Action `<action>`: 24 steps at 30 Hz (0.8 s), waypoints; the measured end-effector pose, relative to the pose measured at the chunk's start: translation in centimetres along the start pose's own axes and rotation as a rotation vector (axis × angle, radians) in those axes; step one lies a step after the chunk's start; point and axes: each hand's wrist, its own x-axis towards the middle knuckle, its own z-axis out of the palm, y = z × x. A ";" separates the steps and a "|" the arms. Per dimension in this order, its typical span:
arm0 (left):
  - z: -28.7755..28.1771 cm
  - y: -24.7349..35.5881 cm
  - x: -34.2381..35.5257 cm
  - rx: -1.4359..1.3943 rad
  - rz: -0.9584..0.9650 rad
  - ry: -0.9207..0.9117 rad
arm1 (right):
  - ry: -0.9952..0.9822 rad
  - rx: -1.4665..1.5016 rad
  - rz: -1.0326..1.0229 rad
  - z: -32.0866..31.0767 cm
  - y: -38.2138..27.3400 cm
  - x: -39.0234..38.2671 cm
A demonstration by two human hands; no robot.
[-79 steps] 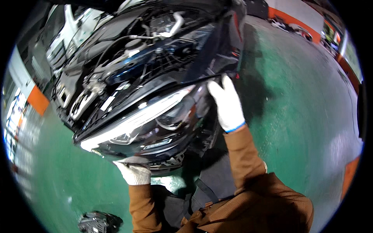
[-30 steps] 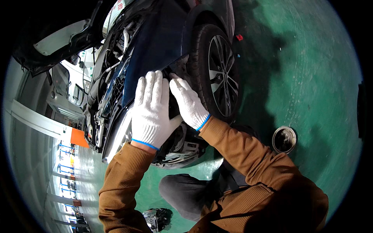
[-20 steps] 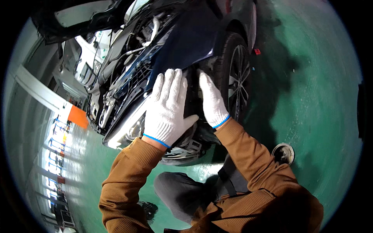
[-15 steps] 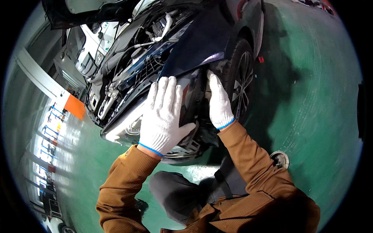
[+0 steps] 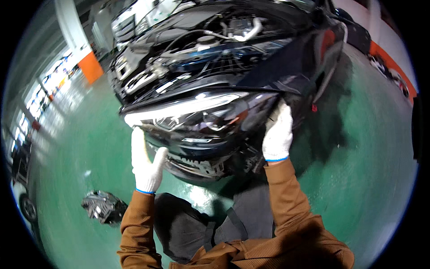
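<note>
While both gloved hands press on it, a headlight unit (image 5: 204, 121) sits at the centre of the frame.

The left hand (image 5: 145, 163), lower left, holds its fingers together against the unit's lower left edge; the right hand (image 5: 278, 132), right of centre, curls over its right end. Above lies the dark car's open engine bay (image 5: 206, 49); a small dark part (image 5: 103, 206) rests on the green floor (image 5: 367, 157), lower left.

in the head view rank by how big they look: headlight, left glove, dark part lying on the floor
1. headlight, clearly largest.
2. left hand in its glove.
3. dark part on the floor; close to the glove in size, so their order is unsure.
</note>
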 end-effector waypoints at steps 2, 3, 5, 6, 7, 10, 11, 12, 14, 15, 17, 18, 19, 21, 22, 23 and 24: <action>-0.2 -5.6 -2.9 -0.155 -0.299 0.086 | 0.038 -0.140 -0.086 0.3 0.6 -0.5; 0.0 -8.9 -4.3 -0.238 -0.415 0.078 | 0.100 -0.042 -0.030 1.2 0.1 -0.7; -1.1 -10.2 -5.6 -0.321 -0.493 0.059 | 0.252 0.064 0.033 2.6 -0.6 -1.0; -1.8 -7.8 -4.4 -0.343 -0.568 0.043 | 0.225 -0.013 -0.001 1.4 -0.3 -0.8; -2.6 -6.4 -3.2 -0.356 -0.637 0.030 | 0.201 -0.079 -0.032 0.4 0.0 -0.5; -2.2 -6.7 -1.6 -0.105 -0.443 0.112 | 0.202 -0.097 -0.005 1.6 0.0 -0.6; -2.0 -6.0 -1.0 -0.103 -0.390 0.138 | 0.258 -0.084 0.000 2.0 0.2 -0.7; -2.4 -4.8 0.3 -0.125 -0.380 0.141 | 0.187 -0.250 -0.074 1.3 1.2 -0.3; -2.7 -2.8 2.6 -0.240 -0.039 0.148 | 0.109 -0.617 -0.268 -1.3 1.8 0.3; -2.8 -1.8 3.3 -0.231 0.069 0.144 | 0.187 -0.115 0.082 1.8 0.8 -0.4; -1.1 0.4 4.4 -0.107 0.324 0.137 | 0.153 -0.131 0.063 -0.2 1.2 0.5; -0.4 1.6 5.1 -0.079 0.443 0.115 | 0.169 -0.150 0.036 -0.1 1.1 0.8; 1.0 2.5 5.5 -0.092 0.611 0.181 | 0.192 -0.171 0.005 0.0 1.0 1.1; 1.7 6.4 6.9 -0.091 0.788 -0.079 | 0.238 -0.199 -0.035 0.0 2.4 1.0; 2.2 8.1 7.3 -0.072 0.815 -0.122 | 0.262 -0.198 -0.062 0.4 2.7 1.2; 3.2 9.2 7.8 -0.062 0.851 -0.120 | 0.242 -0.160 -0.076 1.0 3.0 1.4; 4.0 10.5 8.3 -0.055 0.901 -0.152 | 0.228 -0.129 -0.094 1.1 3.1 1.6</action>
